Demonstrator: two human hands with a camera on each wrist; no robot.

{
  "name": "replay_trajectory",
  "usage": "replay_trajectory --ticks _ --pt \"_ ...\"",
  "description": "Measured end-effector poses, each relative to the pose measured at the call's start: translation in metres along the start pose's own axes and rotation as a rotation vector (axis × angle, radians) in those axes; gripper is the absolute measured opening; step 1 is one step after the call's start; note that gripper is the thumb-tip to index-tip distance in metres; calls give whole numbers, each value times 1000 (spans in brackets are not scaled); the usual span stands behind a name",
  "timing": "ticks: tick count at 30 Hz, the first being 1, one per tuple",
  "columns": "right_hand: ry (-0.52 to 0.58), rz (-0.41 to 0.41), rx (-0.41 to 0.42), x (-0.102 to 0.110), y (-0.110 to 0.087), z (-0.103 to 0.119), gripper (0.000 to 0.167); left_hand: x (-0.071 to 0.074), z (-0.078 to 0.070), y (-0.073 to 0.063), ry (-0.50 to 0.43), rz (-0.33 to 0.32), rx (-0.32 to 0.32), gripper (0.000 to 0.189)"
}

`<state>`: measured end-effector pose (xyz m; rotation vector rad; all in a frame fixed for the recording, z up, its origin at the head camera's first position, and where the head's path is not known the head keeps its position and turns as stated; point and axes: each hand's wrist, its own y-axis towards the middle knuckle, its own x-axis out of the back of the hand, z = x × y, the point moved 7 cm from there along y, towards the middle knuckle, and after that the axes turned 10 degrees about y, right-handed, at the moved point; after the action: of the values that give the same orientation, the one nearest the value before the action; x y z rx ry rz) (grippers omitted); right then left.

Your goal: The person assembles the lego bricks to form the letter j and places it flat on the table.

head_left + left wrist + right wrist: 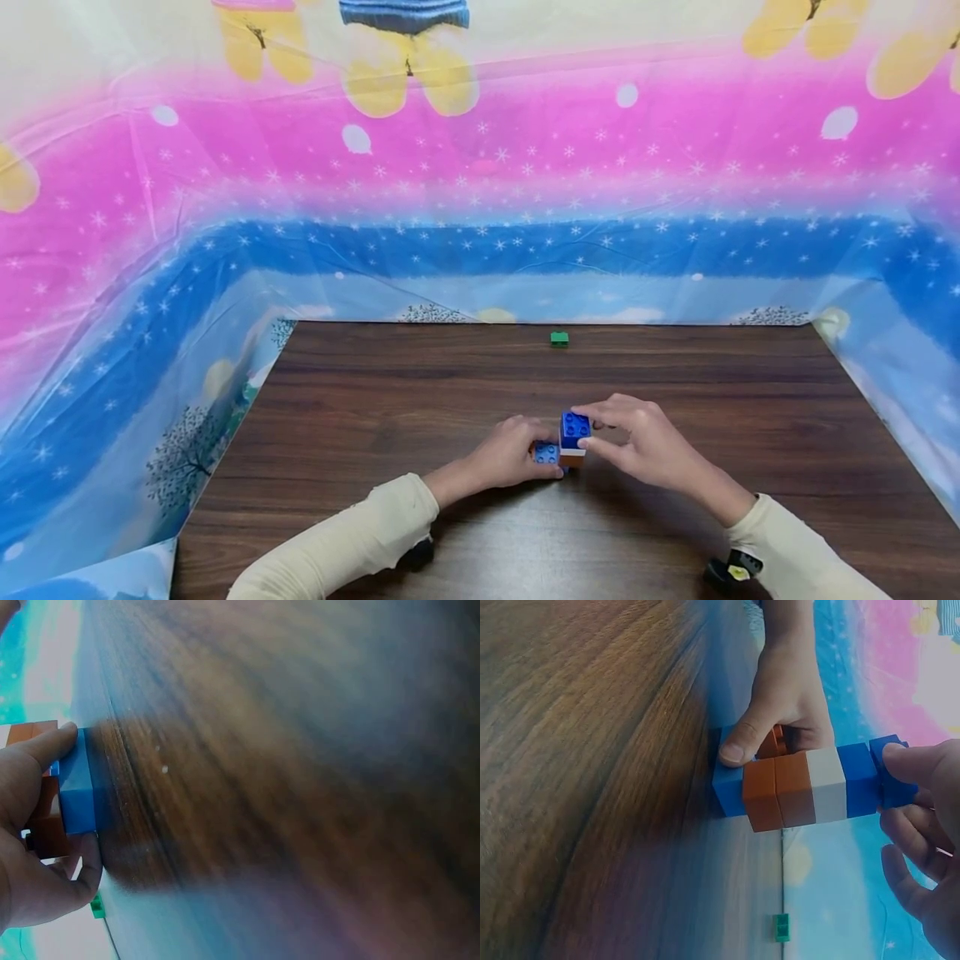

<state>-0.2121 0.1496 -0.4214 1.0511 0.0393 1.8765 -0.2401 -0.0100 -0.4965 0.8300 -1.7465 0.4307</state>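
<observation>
A light-blue base brick stands on the table, and my left hand grips it between thumb and fingers. Rising from the base is a tower of two orange bricks, a white brick and a dark-blue brick. At its top, my right hand pinches another dark-blue brick, which sits slightly askew to the one below. A separate orange brick is also on the base, partly covered by the left hand.
Toward the far edge of the dark wooden table lies a green brick. A patterned pink and blue cloth surrounds the table at the back and sides.
</observation>
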Motion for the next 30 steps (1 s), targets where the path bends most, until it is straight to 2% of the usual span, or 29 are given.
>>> replay_trajectory --ticks 8,15,30 --pt "14 0 -72 2 2 -4 38 -2 0 1 -1 18 10 44" --pt "6 9 -55 3 3 -3 39 -1 0 0 3 20 17 44" --pt "30 42 -82 4 6 -3 39 0 -1 0 19 11 7 43"
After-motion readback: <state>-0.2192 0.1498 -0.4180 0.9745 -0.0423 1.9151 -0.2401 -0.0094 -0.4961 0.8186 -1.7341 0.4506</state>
